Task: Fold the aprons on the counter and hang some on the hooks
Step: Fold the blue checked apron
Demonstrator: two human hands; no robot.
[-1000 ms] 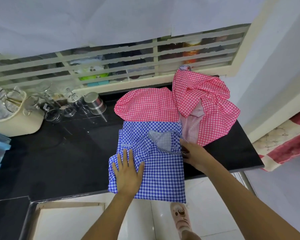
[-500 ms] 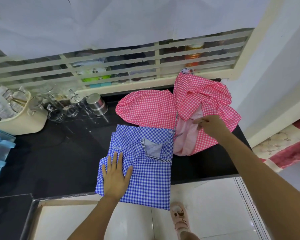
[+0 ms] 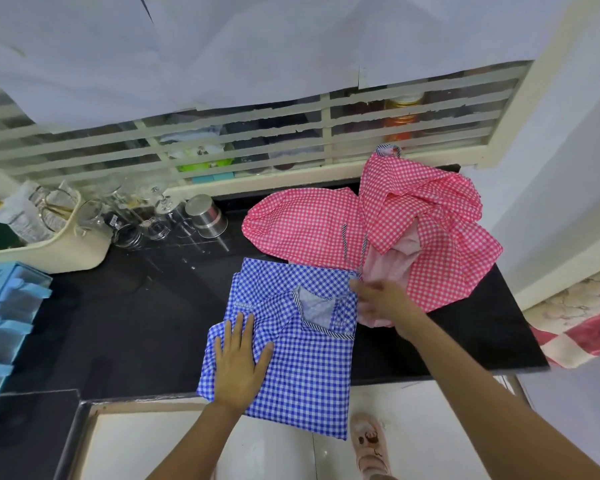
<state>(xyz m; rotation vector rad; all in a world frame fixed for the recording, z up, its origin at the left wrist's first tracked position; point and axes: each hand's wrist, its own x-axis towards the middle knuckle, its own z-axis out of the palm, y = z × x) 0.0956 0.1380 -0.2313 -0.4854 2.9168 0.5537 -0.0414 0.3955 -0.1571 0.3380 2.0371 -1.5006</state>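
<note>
On blue apron (image 3: pixel 302 368), overhanging table (image 3: pixel 118 323) edge: left hand (image 3: pixel 238 362) flat, fingers straight, pressing. Right hand (image 3: pixel 385 303) at blue apron's right edge, blurred; cannot tell its grip.

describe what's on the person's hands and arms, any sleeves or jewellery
The left hand and right hand are bare: no gloves, rings or watch show. No sleeve covers the visible arms. The right hand is motion-blurred, so small details are unclear.

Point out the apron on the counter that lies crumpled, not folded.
The pink apron at far right, bunched up; the other pink apron and the blue apron lie folded.
</note>
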